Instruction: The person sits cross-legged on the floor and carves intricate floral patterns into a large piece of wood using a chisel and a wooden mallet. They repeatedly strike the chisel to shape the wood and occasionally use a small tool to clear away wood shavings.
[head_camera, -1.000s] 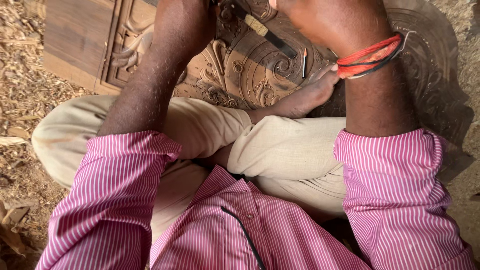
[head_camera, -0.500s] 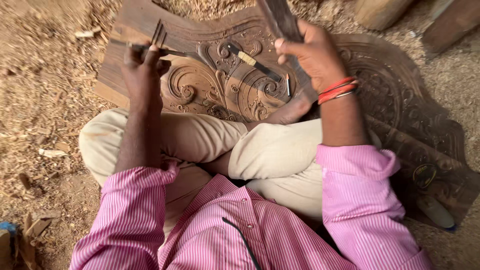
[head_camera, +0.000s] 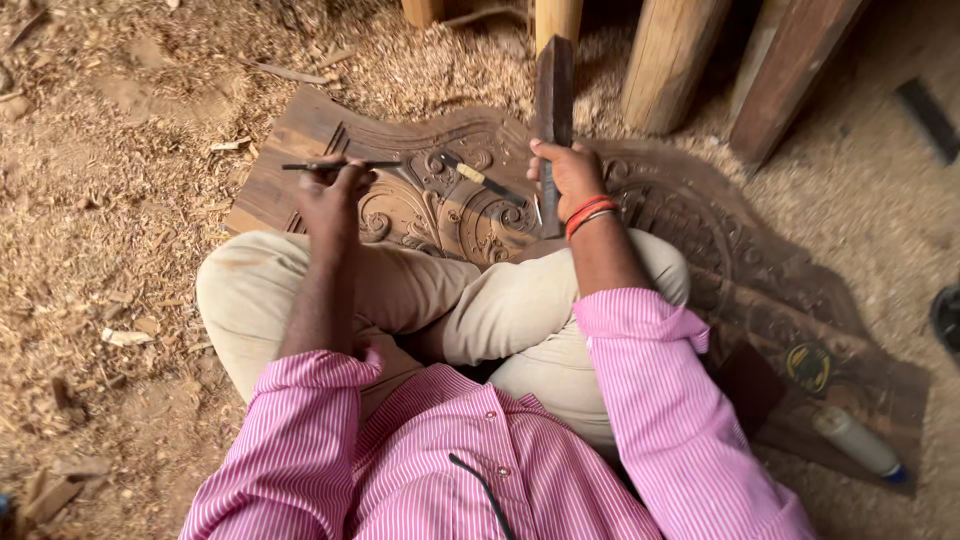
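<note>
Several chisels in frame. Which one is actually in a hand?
The thin dark chisel pinched in the left hand, held level over the carved panel. The yellow-banded chisel lies loose on the carving.

shirt (head_camera: 480, 470): I see pink with thin white stripes
trousers (head_camera: 500, 300): beige, plain
carved panel (head_camera: 440, 205): dark brown, scrolls and leaf curls
wrist bands (head_camera: 590, 213): red and orange
mallet (head_camera: 554, 95): dark brown
bottle (head_camera: 858, 443): white, blue cap, near right
sawdust floor (head_camera: 110, 220): tan
</note>
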